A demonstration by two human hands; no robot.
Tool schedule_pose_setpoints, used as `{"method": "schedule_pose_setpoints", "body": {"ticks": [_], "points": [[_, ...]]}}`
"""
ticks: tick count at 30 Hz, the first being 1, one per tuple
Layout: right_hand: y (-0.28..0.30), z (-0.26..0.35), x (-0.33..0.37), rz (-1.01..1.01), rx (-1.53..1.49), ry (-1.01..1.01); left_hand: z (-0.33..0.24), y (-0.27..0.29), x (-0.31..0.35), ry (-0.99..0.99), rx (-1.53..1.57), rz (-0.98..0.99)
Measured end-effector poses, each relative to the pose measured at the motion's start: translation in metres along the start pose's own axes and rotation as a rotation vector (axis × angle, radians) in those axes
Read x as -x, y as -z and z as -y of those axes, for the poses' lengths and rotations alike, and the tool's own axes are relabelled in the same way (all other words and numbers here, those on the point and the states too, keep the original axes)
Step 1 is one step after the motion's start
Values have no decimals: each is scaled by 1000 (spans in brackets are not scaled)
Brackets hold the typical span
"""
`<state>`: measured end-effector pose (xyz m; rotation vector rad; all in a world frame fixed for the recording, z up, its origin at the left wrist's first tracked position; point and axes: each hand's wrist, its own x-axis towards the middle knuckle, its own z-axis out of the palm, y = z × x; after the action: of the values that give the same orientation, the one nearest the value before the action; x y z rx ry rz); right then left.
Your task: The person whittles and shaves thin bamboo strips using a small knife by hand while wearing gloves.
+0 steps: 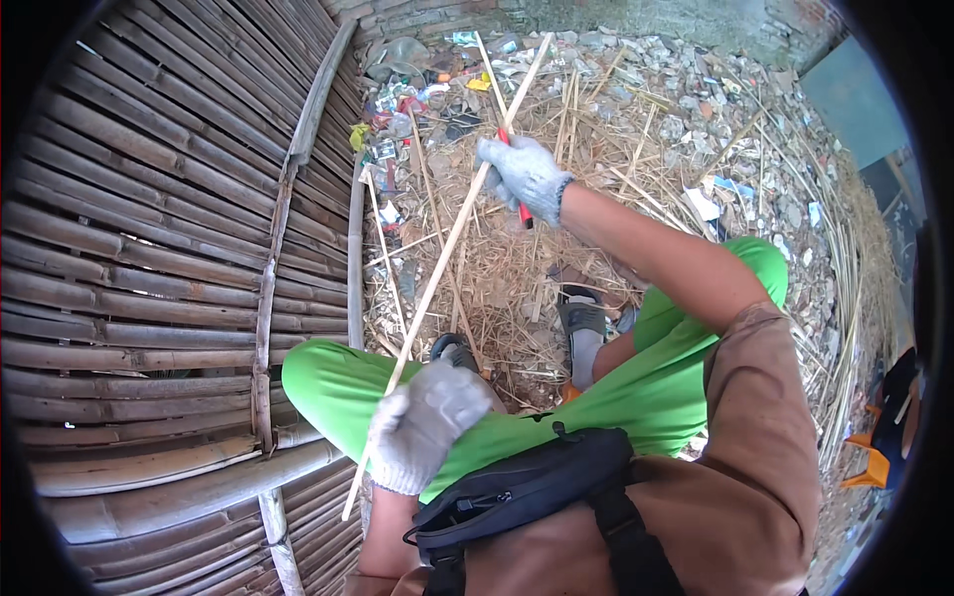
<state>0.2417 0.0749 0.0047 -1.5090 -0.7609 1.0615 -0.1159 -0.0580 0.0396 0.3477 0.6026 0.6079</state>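
Person's sitting low on the ground in bright green trousers (676,387), working a long thin bamboo strip (452,238). The left hand (422,422), in a grey knit glove, is closed tight around the lower part of the strip, just above the left knee. The right hand (525,174), same kind of glove, is curled around a red-handled knife (517,189) and pressed right up against the strip further along, roughly at its middle.

As for progress, I'd guess it's about midway on this piece: the tool sits halfway along, so the stretch beyond it toward the far tip probably still needs doing. The blade is hidden, so I can't tell how deep it bites. A few other thin strips (383,238) lie on the ground, which may be finished ones, though that's a guess.

The strip itself is pale, straw-coloured, straight and very slim, running diagonally from beside the left hip up past the right hand toward the rubble (696,89). Dry shavings (507,288) cover the ground around the sandals (581,318), and a woven bamboo panel (149,248) stands on the left.
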Motion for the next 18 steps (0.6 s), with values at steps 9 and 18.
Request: {"method": "schedule_pose_setpoints", "body": {"ticks": [9, 18], "points": [[5, 52, 38, 158, 31, 118, -57, -48, -70, -674, -1344, 133], [-6, -33, 18, 62, 438, 218, 15, 16, -154, -43, -330, 83]]}}
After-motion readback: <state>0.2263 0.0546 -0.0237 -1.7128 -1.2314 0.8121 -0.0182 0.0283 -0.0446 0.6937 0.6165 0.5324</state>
